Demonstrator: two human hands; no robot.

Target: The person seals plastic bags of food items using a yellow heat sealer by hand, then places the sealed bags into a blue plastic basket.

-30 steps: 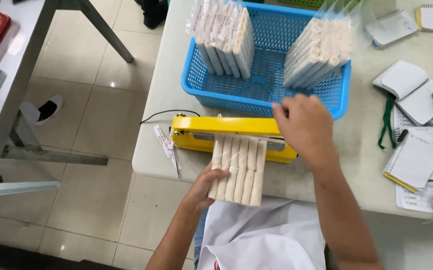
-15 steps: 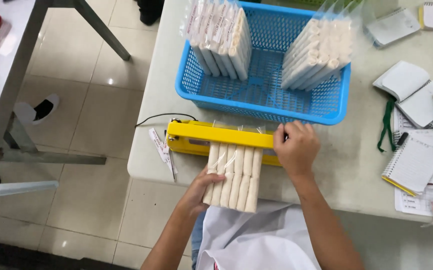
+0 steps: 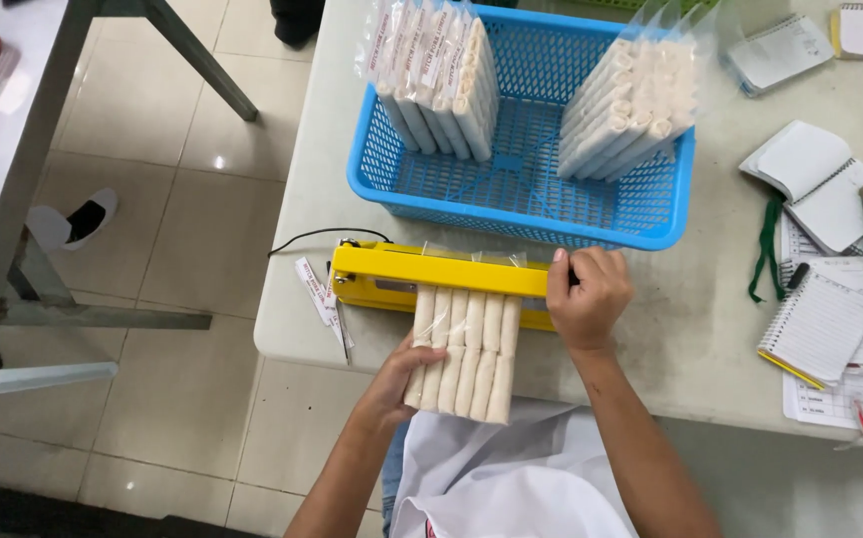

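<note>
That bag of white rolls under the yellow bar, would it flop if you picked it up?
Probably a little. The bag of rolls is thin clear plastic, so it likely feels slippery and bends between rolls. The rolls lie tightly side by side, which may keep it fairly flat. The left hand props its lower end while the right hand grips the yellow sealer bar, hinting it sags unsupported.

A clear bag of pale rolls (image 3: 461,351) lies flat, its top edge clamped under the closed arm of the yellow heat sealer (image 3: 431,274).
</note>
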